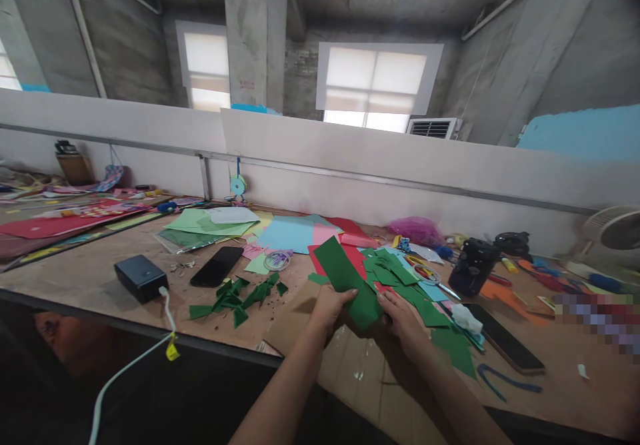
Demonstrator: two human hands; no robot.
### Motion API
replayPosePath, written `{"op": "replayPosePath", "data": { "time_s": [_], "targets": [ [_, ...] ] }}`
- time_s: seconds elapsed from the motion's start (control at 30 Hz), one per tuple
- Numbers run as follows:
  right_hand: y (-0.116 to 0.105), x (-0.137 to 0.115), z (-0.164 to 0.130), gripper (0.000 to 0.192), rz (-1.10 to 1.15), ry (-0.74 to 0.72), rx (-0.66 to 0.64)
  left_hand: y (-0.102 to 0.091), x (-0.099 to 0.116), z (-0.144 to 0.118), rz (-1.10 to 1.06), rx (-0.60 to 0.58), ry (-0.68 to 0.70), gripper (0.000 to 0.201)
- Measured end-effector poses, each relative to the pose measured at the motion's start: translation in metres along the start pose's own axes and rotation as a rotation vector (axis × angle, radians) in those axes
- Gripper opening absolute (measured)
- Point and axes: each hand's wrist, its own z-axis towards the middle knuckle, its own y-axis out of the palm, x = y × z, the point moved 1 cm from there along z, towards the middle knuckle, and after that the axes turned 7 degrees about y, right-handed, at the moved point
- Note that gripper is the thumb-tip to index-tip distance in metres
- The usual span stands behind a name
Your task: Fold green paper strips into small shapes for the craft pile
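Two hands, the left hand [334, 308] and the right hand [400, 313], share at least one green sheet [345, 268]; further layers cannot be counted. Clockwise around them: one black box [141, 277] at nine; one black phone [217, 266] between nine and ten; three windows [375, 75], at ten (cut by the edge), eleven and twelve; one pink bag [415, 230] at one; one dark bottle [473, 268] at two; one fan [617, 235] between two and three; one dark flat device [503, 340] at three. Nine o'clock's green scraps [229, 296] overlap too much to count.
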Motion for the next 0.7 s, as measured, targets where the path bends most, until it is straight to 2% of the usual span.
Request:
{"op": "replayPosePath", "data": {
  "time_s": [0.13,0.3,0.7],
  "targets": [
    [0.0004,0.0019,0.0013,0.032,0.079,0.043,-0.022,-0.0015,-0.0024,0.0009,0.012,-0.006,0.005,0.054],
    [0.0010,0.0005,-0.0003,0.034,0.097,0.076,0.011,-0.0037,-0.0071,0.0019,0.007,-0.034,-0.028,0.057],
    [0.0025,-0.0019,-0.0012,0.033,0.085,0.043,-0.001,-0.0042,-0.0080,0.0017,0.034,-0.046,-0.054,0.054]
  ]
}}
